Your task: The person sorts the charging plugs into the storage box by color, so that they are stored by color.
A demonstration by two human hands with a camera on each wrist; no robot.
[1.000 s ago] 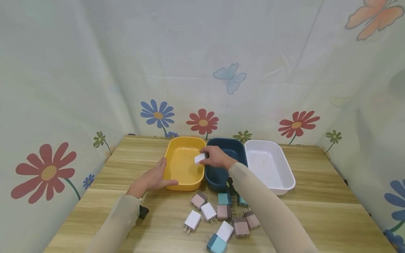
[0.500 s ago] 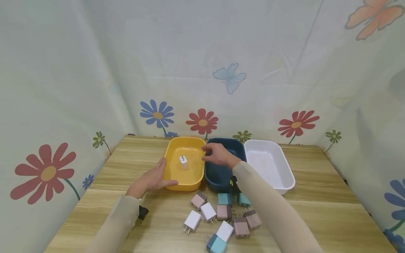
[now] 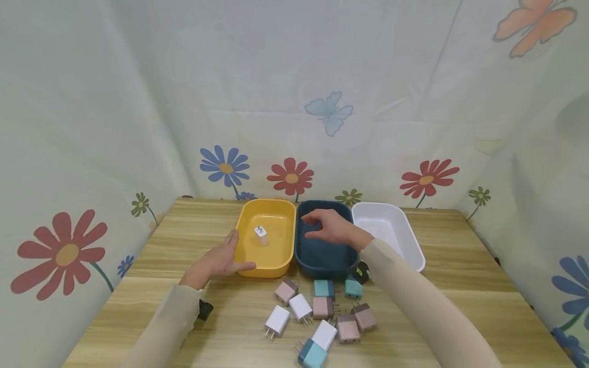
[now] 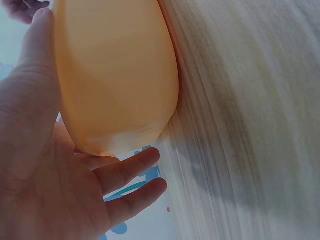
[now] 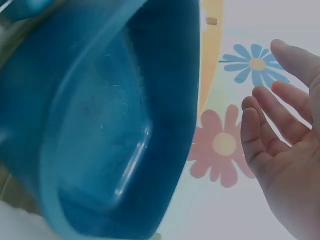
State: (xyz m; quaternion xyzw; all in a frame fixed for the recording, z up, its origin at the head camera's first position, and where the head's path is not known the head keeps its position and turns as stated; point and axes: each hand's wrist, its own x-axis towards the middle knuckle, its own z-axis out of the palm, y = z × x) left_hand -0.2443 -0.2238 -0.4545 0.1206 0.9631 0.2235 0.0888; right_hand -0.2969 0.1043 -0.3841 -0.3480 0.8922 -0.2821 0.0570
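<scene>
My left hand [image 3: 219, 259] rests against the near left corner of a yellow bin [image 3: 265, 272]. In the left wrist view its fingers lie loosely extended along the bin's outer wall [image 4: 117, 75]. Inside the bin a white plug adapter [image 3: 261, 233] stands on end, prongs up. My right hand [image 3: 332, 227] hovers over the dark blue bin [image 3: 322, 258] with nothing between thumb and fingers; the right wrist view shows its fingers [image 5: 280, 115] loosely bent, apart from that bin's wall [image 5: 165, 100].
A white bin [image 3: 409, 255] stands right of the blue one. In front lie several plug adapters: white ones [image 3: 277, 320], pink-and-brown ones [image 3: 347, 328] and teal ones [image 3: 313, 353]. A flowered cloth [image 3: 257, 76] hangs behind the wooden table [image 3: 442, 286].
My right hand has let go of the white plug adapter, which now stands in the yellow bin. That hand has drawn back rightward over the blue bin. The left hand has stayed put.
</scene>
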